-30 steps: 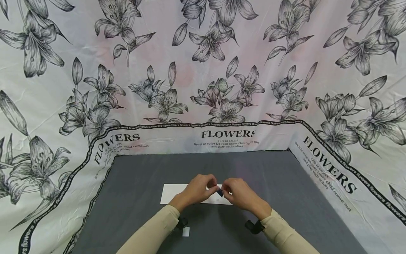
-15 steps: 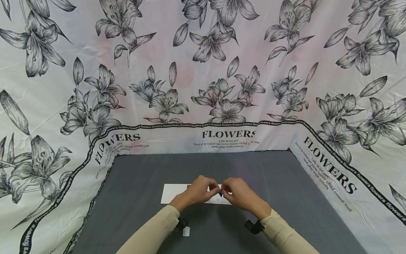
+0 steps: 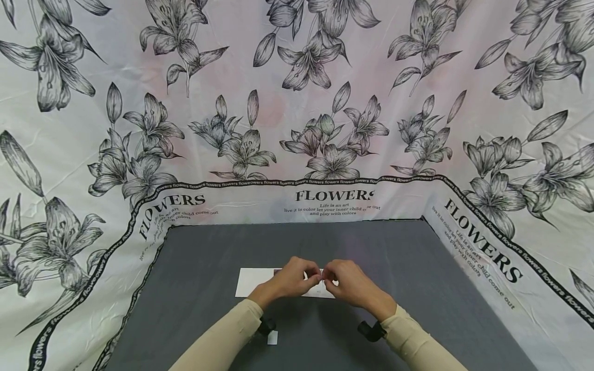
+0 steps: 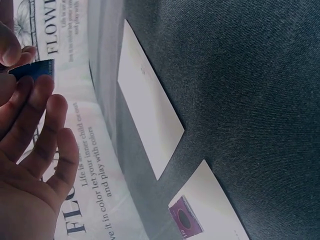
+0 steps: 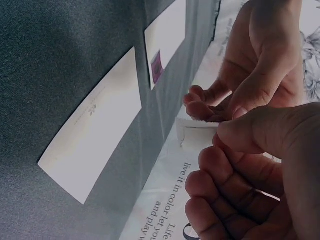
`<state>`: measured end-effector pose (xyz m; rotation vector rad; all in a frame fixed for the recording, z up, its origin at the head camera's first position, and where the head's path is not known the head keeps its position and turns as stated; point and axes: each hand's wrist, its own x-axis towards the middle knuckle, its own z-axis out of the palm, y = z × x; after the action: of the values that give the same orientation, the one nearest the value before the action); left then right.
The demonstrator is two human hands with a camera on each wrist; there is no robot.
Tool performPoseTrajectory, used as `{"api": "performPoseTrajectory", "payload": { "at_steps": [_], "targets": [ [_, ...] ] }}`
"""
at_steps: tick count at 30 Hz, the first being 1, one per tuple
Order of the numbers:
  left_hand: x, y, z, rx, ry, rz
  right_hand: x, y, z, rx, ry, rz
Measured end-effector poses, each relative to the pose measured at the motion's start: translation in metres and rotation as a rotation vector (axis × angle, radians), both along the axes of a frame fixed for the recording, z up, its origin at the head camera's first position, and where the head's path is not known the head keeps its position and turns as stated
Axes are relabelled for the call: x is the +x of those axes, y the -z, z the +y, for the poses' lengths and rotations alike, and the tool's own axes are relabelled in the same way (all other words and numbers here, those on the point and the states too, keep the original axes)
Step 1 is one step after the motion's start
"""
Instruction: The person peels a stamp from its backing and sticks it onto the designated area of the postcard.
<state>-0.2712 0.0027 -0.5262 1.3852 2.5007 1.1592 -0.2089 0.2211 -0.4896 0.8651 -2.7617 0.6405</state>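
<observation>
My left hand [image 3: 292, 278] and right hand [image 3: 349, 282] meet just above the table, both pinching a small postage stamp. Its dark blue printed face [image 4: 37, 71] shows between the fingertips in the left wrist view, and its white back [image 5: 200, 134] faces the right wrist camera. Fingers cover much of the stamp. Behind and beneath the hands lie two white envelopes or cards. The one on the left [image 3: 252, 282] bears a purple stamp [image 4: 185, 218] at its corner; the right one [image 5: 95, 127] carries a small faint printed mark.
A small white paper piece [image 3: 272, 338] lies on the dark grey table [image 3: 209, 247], close to my left wrist. A white flower-printed cloth [image 3: 334, 154] rises behind and beside the table.
The stamp has turned between the fingertips, so its dark face no longer shows in the head view. My right hand has shifted slightly left, closer to my left hand.
</observation>
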Motion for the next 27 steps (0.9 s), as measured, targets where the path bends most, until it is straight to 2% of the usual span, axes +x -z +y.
{"api": "performPoseTrajectory", "payload": {
  "at_steps": [15, 27],
  "targets": [
    [0.0009, 0.0022, -0.0017, 0.001, -0.01, -0.046, -0.0005, 0.0027, 0.0, -0.009, 0.017, -0.014],
    [0.001, 0.0016, -0.0007, -0.009, -0.016, -0.009, -0.0006, 0.0032, -0.0002, -0.005, 0.03, -0.009]
  ]
}}
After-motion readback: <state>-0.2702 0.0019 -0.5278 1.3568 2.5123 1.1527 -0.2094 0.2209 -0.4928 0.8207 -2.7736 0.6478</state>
